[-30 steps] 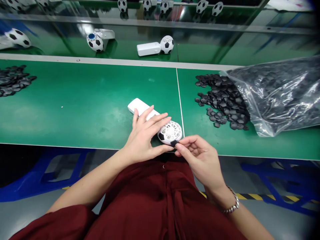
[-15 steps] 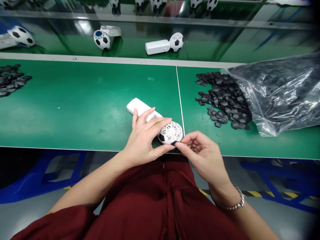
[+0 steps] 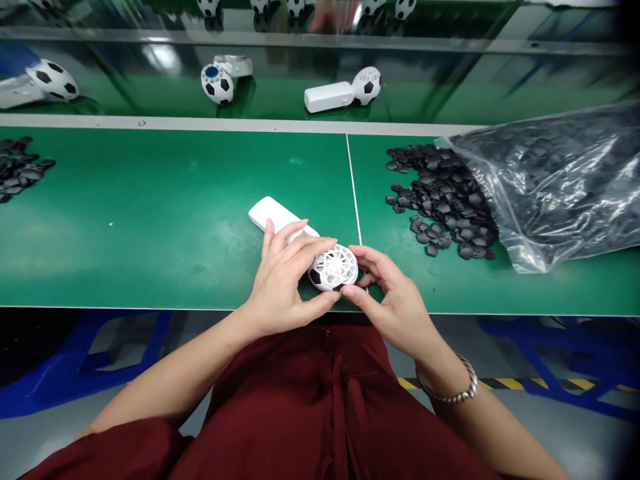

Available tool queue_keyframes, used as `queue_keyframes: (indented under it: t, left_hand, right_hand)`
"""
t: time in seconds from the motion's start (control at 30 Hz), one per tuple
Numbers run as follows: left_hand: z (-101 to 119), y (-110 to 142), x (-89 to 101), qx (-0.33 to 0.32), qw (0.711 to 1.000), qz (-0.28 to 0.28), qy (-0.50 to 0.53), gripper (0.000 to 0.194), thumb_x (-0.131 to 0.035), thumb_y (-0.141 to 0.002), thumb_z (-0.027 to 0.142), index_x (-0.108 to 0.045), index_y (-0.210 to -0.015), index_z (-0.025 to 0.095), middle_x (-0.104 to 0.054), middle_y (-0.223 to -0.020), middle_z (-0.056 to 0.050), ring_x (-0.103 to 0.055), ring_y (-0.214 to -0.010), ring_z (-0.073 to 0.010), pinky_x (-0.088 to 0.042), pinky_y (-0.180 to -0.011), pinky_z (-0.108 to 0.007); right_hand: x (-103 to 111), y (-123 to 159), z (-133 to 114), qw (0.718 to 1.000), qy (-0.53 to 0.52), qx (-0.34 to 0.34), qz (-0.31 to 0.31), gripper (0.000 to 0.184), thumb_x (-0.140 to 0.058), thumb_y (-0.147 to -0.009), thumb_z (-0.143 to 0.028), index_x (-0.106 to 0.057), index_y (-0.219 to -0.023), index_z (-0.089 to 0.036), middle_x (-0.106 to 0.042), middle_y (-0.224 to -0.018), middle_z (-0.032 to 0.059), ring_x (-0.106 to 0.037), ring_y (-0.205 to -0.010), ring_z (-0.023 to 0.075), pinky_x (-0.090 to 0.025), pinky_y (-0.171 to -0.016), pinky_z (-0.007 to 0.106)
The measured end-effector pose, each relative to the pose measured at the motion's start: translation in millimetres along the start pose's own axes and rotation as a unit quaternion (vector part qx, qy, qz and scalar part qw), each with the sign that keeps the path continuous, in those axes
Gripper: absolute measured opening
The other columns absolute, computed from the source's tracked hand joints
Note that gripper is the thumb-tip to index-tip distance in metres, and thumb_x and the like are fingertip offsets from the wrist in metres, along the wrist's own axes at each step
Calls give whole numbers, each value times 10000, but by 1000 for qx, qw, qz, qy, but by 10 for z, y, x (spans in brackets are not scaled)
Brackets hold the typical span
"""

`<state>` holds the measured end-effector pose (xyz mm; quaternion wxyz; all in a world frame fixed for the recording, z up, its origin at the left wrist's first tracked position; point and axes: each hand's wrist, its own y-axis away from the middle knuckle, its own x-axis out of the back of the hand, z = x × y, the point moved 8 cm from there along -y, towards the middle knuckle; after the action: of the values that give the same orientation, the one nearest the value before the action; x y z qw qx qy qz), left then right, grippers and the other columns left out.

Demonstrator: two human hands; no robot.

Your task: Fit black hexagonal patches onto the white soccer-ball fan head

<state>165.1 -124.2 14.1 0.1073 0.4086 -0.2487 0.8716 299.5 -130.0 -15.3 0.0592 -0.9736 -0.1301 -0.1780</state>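
A white handheld fan with a football-patterned head (image 3: 337, 268) lies near the front edge of the green table, its handle pointing up and left. My left hand (image 3: 287, 280) curls over the neck and left side of the head, thumb at the lower rim. My right hand (image 3: 390, 297) grips the head's right side, with the thumb at the lower rim and the fingers around the far side. A black panel (image 3: 340, 287) sits at the lower rim by both thumbs, partly hidden. Another black panel shows on the head's left side.
Loose black panels (image 3: 445, 200) lie in a heap at the right, beside a clear plastic bag (image 3: 565, 187) full of them. Another heap (image 3: 20, 170) is at the far left. Beyond the pale strip, football fans (image 3: 330, 97) lie on the green surface.
My right fingers have opened from a pinch on the black panel at the rim and now wrap the head's right side. My left hand keeps its hold on the fan.
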Motion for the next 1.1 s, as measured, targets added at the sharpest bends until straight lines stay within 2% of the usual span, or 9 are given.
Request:
queue_keyframes:
  t: [0.1,0.27,0.4,0.5,0.63,0.73,0.83,1.0,1.1]
  left_hand:
    - [2,9,-37,-7,1000,-16,-7,653,-664,-681,508,-467,-1241,235,-590,-1175,-59,-304,-1298,-301,11,-1099,-565]
    - [11,36,-64,-4,1000,-1,-25,891,-626,-570,722,-438,-1275,211,-538,-1261,-90,-282,-1306,-336,-17,-1096,-584]
    - [5,19,-65,-5,1000,-1,-30,696,-638,-668,614,-491,-1212,207,-553,-1254,-78,-261,-1316,-336,-7,-1085,-610]
    - [-31,-9,-89,-15,997,-68,30,614,-665,-718,466,-456,-1242,226,-557,-1260,-65,-167,-1362,-325,-7,-1084,-623]
    - [-26,-2,-105,-22,983,-139,120,601,-665,-742,371,-408,-1274,262,-398,-1409,-64,-64,-1395,-291,-195,-1093,-566]
    - [-24,-2,-86,23,989,-96,107,626,-712,-675,443,-458,-1209,237,-256,-1474,-104,-81,-1388,-326,-219,-1078,-576]
    - [6,7,-72,49,992,-41,105,544,-714,-671,428,-503,-1128,220,-282,-1452,-125,-111,-1381,-340,-198,-1073,-595]
    - [2,44,-107,47,986,-53,151,469,-670,-694,247,-502,-1132,233,-158,-1488,-100,-65,-1387,-337,-195,-1080,-579]
    - [-51,72,-122,66,985,-54,151,558,-726,-643,283,-494,-1148,238,-3,-1495,-93,-13,-1381,-371,-207,-1074,-578]
  right_hand:
    - [117,-5,32,999,-49,8,6,339,-590,-849,-347,-520,-1156,-221,-573,-1132,70,-569,-971,198,-502,-739,299]
    - [809,130,188,971,109,3,214,203,-629,-816,-325,-622,-987,-216,-618,-946,50,-593,-781,170,-483,-622,275]
    - [1218,248,260,928,234,-7,291,177,-623,-803,-342,-652,-890,-190,-624,-858,52,-573,-662,156,-458,-539,268]
    - [1396,283,317,910,267,-14,317,183,-616,-795,-346,-658,-868,-183,-624,-816,49,-562,-634,152,-439,-505,258]
    - [1469,268,405,903,297,-21,311,173,-601,-796,-339,-661,-842,-184,-626,-782,39,-549,-615,150,-429,-524,269]
    - [1429,233,433,906,310,-13,289,177,-589,-805,-352,-661,-810,-190,-623,-779,36,-550,-628,158,-444,-570,287]
    - [1362,195,421,904,327,-7,275,205,-600,-799,-383,-666,-807,-190,-621,-787,37,-558,-652,169,-465,-634,309]
    - [1318,136,441,895,363,-40,254,241,-606,-792,-410,-669,-841,-183,-612,-808,44,-556,-666,174,-465,-676,328]
    - [1324,98,468,903,357,-45,235,215,-611,-788,-393,-651,-835,-188,-608,-808,42,-549,-671,175,-459,-682,332]
